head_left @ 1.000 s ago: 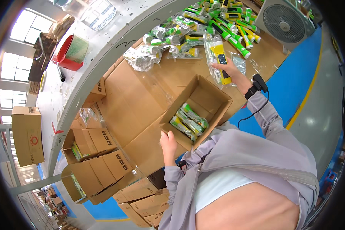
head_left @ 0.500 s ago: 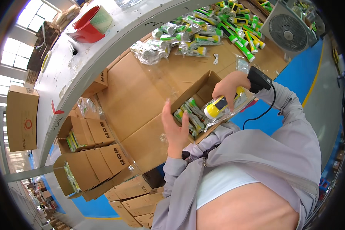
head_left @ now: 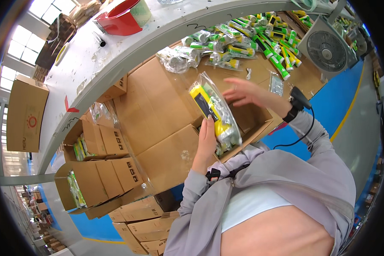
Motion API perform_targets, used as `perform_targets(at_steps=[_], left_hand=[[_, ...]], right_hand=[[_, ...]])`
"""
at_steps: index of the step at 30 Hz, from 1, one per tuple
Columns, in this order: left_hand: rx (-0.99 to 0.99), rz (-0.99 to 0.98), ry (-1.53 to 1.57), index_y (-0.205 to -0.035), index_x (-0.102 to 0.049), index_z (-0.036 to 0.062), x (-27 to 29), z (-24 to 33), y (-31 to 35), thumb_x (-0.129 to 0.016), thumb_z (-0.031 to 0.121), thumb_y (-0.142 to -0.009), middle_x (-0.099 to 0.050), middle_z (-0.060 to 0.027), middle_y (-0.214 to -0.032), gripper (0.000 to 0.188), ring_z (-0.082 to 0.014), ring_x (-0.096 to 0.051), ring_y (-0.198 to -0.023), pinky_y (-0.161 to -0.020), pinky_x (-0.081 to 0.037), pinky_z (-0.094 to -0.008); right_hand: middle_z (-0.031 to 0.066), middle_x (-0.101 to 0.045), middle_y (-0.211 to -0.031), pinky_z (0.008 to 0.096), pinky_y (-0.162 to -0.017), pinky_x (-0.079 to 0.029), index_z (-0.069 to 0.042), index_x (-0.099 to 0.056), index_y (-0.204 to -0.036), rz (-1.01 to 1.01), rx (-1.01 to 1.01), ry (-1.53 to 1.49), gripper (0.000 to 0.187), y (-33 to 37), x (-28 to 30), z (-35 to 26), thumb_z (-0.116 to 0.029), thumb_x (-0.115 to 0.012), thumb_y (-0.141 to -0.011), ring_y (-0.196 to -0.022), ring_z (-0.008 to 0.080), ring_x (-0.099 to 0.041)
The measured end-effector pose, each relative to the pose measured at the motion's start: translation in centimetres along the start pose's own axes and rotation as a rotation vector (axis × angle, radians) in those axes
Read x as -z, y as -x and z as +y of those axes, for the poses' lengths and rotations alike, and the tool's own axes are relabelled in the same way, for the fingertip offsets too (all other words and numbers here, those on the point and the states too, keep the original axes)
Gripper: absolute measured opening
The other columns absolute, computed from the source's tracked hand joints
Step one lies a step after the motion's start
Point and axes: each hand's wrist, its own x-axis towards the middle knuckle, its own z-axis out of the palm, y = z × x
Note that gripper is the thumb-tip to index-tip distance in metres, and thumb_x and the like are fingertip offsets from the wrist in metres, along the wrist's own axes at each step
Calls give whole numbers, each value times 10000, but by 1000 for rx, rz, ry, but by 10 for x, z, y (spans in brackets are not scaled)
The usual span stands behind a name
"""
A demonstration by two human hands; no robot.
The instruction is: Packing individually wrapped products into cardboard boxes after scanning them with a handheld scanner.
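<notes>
Clearly, the left grip [head_left: 205, 138] pinches a torch [head_left: 209, 106] partly over the box [head_left: 254, 119]; at the torch's two o'clock, the right grip [head_left: 242, 92] spreads, possibly touching it.

Brightest at ten o'clock, through paned windows [head_left: 22, 47] washed almost white, set in a pale wall [head_left: 35, 25]. Dominated from nine o'clock round to one by a long white shelf [head_left: 126, 45], bowed by the lens, scuffed and flecked, edged in grey. Crossed between eight and nine by a grey bar [head_left: 25, 180]. Filled at the centre by a work surface [head_left: 153, 102] covered in brown cardboard. Floored in blue [head_left: 337, 97] between two and three, and again past seven, bordered by a yellow line [head_left: 351, 106]; grey floor [head_left: 357, 128] at three, beyond.
</notes>
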Motion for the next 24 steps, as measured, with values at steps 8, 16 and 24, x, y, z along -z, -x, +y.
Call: perform_targets(at_steps=[8,16,24], left_hand=[[-78,34,-779,-1114,-538,-31,21,18,14,-527,220,-932,-616,-67,-895,310,-135,-597,-826,-731,-485,-276],[-459,483,-1129,-1336,-346,-24,67,7,15,-713,207,-758,-452,-194,-1274,724,-277,-401,-1222,-967,-359,-396],[-205,197,-868,-1313,-338,64,100,-22,-10,-454,-78,-737,-535,-71,-1114,604,-112,-562,-879,-697,-455,-225]], right_hand=[[37,-649,-975,234,-721,-479,13,-567,-1106,-156,-114,194,422,16,-6,29,-248,-701,-803,-827,76,-589],[198,-637,-718,404,-643,-512,23,-645,-765,-270,-34,1653,408,9,6,20,-368,-698,-659,-728,361,-626],[211,-629,-700,426,-630,-519,14,-624,-702,57,182,1586,243,-33,-7,128,-226,-642,-663,-695,369,-630]])
